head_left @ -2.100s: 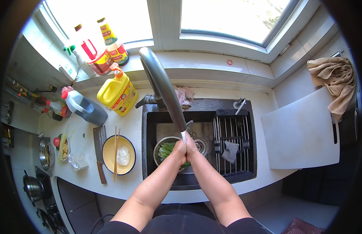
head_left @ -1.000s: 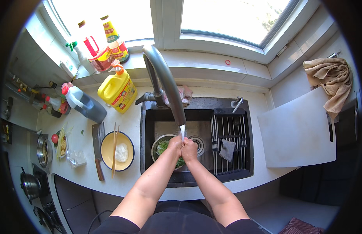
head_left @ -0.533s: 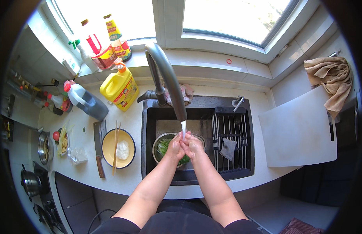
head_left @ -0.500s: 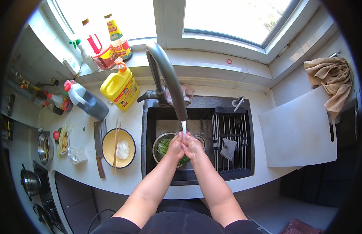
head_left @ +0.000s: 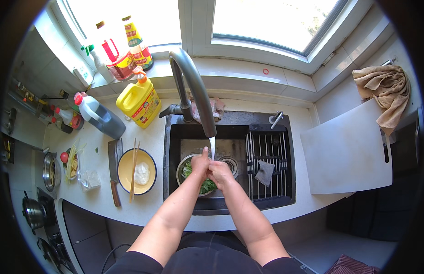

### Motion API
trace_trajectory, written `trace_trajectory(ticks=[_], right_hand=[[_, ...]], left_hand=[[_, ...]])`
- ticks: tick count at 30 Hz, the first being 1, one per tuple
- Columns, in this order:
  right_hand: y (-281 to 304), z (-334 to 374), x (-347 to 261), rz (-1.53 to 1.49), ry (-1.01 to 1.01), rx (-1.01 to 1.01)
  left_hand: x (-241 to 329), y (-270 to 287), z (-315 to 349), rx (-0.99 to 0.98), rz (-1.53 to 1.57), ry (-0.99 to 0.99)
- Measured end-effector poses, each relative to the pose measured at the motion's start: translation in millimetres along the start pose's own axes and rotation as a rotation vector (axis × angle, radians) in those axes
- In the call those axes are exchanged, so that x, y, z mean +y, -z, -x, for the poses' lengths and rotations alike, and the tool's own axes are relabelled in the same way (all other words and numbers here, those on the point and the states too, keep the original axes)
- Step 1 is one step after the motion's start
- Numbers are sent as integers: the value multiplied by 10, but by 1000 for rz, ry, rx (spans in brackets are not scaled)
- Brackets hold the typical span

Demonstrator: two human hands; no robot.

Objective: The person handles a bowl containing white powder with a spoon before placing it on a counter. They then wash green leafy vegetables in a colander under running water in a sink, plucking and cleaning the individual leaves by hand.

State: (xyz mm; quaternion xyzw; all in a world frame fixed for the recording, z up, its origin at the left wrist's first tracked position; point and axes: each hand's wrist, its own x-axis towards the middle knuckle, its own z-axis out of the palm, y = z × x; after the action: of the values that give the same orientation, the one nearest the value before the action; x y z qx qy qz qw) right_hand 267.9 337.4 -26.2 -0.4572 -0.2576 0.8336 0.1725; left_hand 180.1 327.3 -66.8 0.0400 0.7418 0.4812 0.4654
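Under the faucet (head_left: 196, 86) a thin stream of water runs down onto my two hands over the black sink (head_left: 292, 182). My left hand (head_left: 201, 163) has its thumb pointing up, while its fingers are hidden behind the right hand. My right hand (head_left: 219, 173) is closed around the fingers of the left one. Below them, a round bowl (head_left: 179, 172) of leafy greens (head_left: 207, 186) stands in the sink, partly covered by my left hand and forearm. Beside the bowl, the drain (head_left: 230, 164) shows.
A rolling rack (head_left: 267, 150) with a grey cloth (head_left: 265, 172) covers the sink's right side. Left of the sink are an enamel bowl (head_left: 148, 189) with a white lump and chopsticks (head_left: 135, 166), a cleaver (head_left: 115, 169) and a yellow jug (head_left: 141, 102). A white cutting board (head_left: 344, 150) leans at right.
My hands have shifted from palms together under the stream to the right hand gripping the left one's fingers. The left thumb now sticks up, and more of the drain shows.
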Motion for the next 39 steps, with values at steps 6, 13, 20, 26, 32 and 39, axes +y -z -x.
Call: trace_trajectory(ticks=[6,13,20,26,32,39], right_hand=[[-11,-80,-135,-260,54,109],[-144,-154,41,-135,13,314],[25,-303,164,155,139,313],[-11,-335,45,169,205,298],[-10,-276,-107,306,140,329],[46,-329,-52,447,226,367]], left_hand=[[28,31,-64,-257,353,42],[88,137,116,-630,509,411],[-9,-60,232,-300,474,170],[67,1,-2,-109,220,32],[636,196,-35,191,-37,-329],[1294,710,-271,371,9,-677]])
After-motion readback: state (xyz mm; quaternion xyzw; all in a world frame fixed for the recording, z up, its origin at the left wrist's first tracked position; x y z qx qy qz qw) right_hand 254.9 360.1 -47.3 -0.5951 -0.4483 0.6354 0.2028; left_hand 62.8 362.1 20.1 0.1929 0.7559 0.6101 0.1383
